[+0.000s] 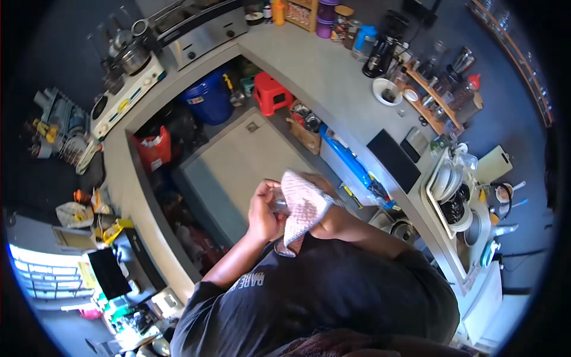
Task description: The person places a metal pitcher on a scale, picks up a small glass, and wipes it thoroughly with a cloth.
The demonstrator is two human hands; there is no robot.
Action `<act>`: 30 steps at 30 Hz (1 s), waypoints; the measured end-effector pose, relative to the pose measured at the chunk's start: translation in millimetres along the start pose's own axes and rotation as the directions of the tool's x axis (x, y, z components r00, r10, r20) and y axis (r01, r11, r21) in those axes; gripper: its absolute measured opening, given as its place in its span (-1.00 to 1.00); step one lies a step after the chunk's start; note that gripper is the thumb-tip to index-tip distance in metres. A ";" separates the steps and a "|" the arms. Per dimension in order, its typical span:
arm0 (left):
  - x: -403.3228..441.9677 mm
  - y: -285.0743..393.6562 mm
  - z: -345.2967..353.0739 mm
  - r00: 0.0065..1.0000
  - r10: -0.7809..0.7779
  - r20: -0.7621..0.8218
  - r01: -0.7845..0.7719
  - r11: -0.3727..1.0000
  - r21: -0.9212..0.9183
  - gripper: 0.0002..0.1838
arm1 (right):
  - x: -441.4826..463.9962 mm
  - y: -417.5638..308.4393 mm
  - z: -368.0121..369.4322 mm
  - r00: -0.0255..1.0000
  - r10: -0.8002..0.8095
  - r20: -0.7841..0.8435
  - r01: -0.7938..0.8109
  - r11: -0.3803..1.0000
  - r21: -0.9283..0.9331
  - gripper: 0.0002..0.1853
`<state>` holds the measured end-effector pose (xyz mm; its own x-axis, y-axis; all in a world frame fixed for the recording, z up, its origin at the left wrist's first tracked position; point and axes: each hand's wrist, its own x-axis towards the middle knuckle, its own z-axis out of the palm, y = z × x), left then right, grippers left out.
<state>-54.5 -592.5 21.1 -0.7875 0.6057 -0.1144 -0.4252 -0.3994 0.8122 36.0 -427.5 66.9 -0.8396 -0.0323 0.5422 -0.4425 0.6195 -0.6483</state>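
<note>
Close to my chest, my left hand (265, 209) is closed round a small clear glass (278, 201). A pale, textured cloth (302, 205) covers the right side of the glass and hangs down towards my dark shirt. My right hand (327, 221) grips this cloth from the other side, with most of its fingers hidden behind the fabric. Both hands are at nearly the same height, with the glass and the cloth between them.
A grey counter (297, 56) wraps around the floor space. Below it are a blue bin (208, 98) and a red stool (272, 94). A dish rack (443, 190) with plates stands at the right, beyond a black panel (394, 160). The stove (128, 95) is at the left.
</note>
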 end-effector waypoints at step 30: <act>372.0 16.5 15.5 0.798 -0.023 0.602 -0.264 0.885 0.384 -0.70 | 193.3 182.8 -57.6 0.906 0.364 -0.213 -0.415 0.678 -0.606 -0.69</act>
<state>-347.5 -363.1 0.8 -0.3497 0.9070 0.2346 0.0028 -0.2494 0.9684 -189.1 -275.2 84.0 -0.8551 0.3639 0.3693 0.2395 0.9090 -0.3413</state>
